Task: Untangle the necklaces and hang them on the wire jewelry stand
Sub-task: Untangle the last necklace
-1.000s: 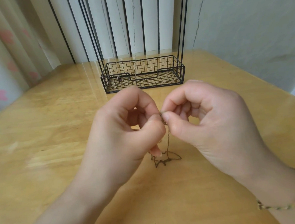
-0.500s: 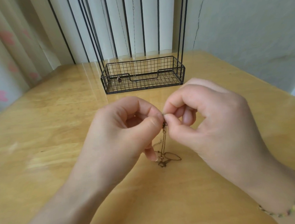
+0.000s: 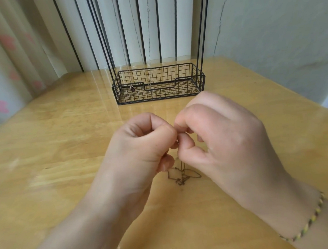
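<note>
At the centre of the frame, the left hand (image 3: 141, 148) and right hand (image 3: 226, 140) meet, fingers curled, each pinching the top of a thin bronze-coloured chain necklace (image 3: 182, 177). The chain hangs below them, and its lower part lies in a knotted heap on the glossy yellow wooden table (image 3: 57, 147). A braided yellow-green bracelet (image 3: 314, 218) circles the right wrist. At upper centre stands the black wire jewelry stand (image 3: 158, 83), with fine chains hanging into its basket.

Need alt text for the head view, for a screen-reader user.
A person's left hand and right hand pinch a thin necklace chain between them, its tangled lower end lying on a wooden table. Behind stands a black wire jewelry stand with a basket base, where other fine chains already hang.
</note>
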A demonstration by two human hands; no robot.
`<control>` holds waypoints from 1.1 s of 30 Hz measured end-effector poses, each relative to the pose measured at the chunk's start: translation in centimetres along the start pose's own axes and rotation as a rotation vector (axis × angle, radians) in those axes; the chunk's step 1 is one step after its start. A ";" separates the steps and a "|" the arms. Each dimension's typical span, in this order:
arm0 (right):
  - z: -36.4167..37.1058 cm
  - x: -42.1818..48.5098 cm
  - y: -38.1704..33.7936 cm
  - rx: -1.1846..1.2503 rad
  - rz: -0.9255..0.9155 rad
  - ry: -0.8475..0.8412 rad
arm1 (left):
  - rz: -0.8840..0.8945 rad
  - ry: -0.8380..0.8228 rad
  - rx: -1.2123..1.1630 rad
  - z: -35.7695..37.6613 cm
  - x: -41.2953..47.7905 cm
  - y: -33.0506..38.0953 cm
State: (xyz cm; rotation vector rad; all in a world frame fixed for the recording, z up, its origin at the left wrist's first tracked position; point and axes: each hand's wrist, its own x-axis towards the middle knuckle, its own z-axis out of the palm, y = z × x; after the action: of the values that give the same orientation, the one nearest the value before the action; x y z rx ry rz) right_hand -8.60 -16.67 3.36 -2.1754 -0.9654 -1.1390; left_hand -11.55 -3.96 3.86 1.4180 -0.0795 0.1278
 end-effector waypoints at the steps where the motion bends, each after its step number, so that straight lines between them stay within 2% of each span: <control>1: 0.1 0.0 0.0 -0.013 -0.013 0.000 | -0.026 -0.014 -0.023 0.0 0.0 0.0; 4: 0.1 0.0 0.1 0.041 0.031 -0.027 | -0.073 -0.030 -0.055 -0.2 0.0 0.0; 8: -0.4 0.1 0.7 0.501 0.400 -0.078 | -0.025 -0.045 0.079 -0.8 0.1 0.0; 11: -0.6 0.2 1.3 0.721 0.540 -0.093 | -0.029 -0.069 0.163 -1.1 0.1 0.1; 17: -0.8 0.2 1.1 0.778 0.560 -0.150 | 0.051 -0.069 0.225 -1.0 0.2 0.1; 23: -0.7 0.0 0.8 0.639 0.493 -0.173 | 0.156 -0.002 0.344 -1.1 0.2 0.2; 26: -0.6 0.1 0.6 0.582 0.456 -0.187 | 0.113 0.018 0.317 -1.2 0.2 0.1; 33: -1.0 0.2 0.7 0.745 0.544 -0.236 | -0.037 -0.081 0.153 -1.0 0.1 0.1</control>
State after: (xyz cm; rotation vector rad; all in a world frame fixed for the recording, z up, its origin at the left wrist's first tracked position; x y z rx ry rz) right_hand -8.44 -17.76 4.04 -1.7805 -0.6654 -0.2070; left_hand -11.52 -2.93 3.84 1.5770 -0.1118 0.0463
